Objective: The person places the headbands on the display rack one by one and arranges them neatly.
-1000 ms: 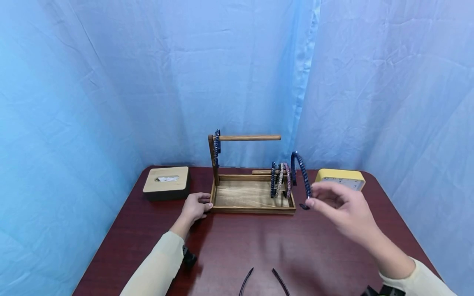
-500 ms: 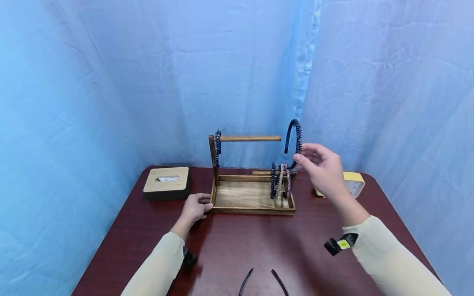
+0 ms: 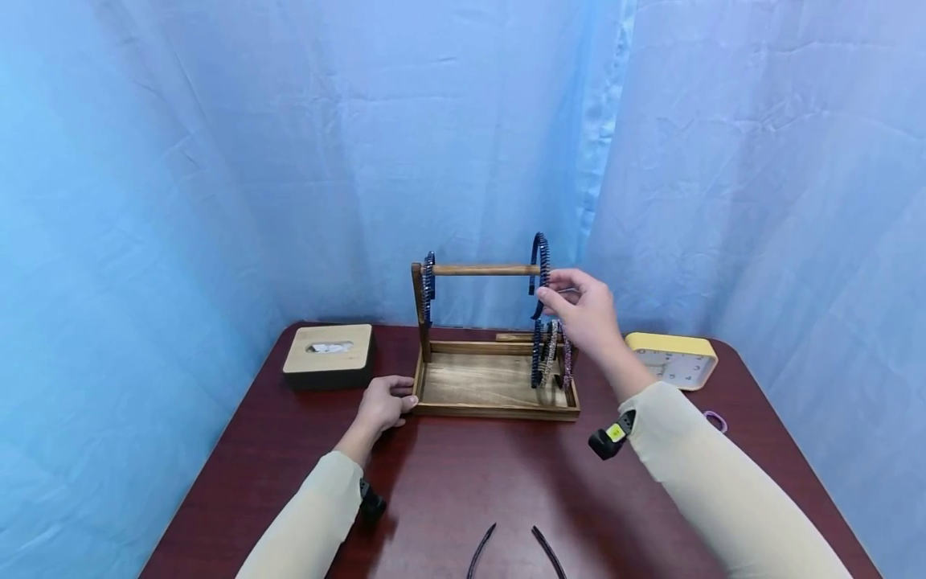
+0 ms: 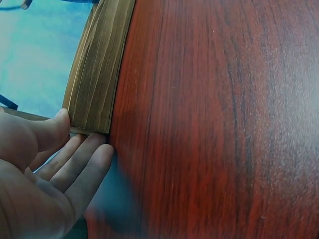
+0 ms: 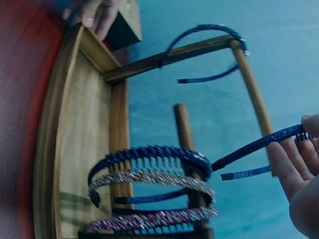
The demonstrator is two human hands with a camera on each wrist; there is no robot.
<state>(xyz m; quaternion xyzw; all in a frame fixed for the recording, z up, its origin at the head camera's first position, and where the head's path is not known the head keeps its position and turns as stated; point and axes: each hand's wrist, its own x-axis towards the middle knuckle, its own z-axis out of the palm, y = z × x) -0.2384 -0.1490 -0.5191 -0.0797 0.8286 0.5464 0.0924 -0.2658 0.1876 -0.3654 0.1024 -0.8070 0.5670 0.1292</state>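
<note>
My right hand (image 3: 589, 314) pinches a dark blue toothed headband (image 3: 544, 259) at the free right end of the stand's upper rod (image 3: 481, 270). In the right wrist view, that rod's tip lies between the two arms of the held headband (image 5: 259, 143). My left hand (image 3: 379, 404) grips the front left corner of the wooden headband stand's tray (image 3: 470, 378), thumb at the rim and fingers against the end. Dark blue beading (image 3: 428, 289) hangs at the upper rod's left end. Dark blue, beige (image 5: 149, 177) and pink (image 5: 154, 219) headbands hang on the lower rod (image 5: 183, 124).
A tissue box (image 3: 347, 371) with a wooden lid stands left of the stand. To the right are a yellow clock (image 3: 673, 344) and a small purple ring (image 3: 716, 420). A dark headband (image 3: 547, 551) lies at the table's near edge. Blue curtains (image 3: 463, 145) surround the table.
My right hand has raised the dark blue headband and carried it left, from beside the stand to the upper rod's right end. The left hand has stayed at the tray's corner.
</note>
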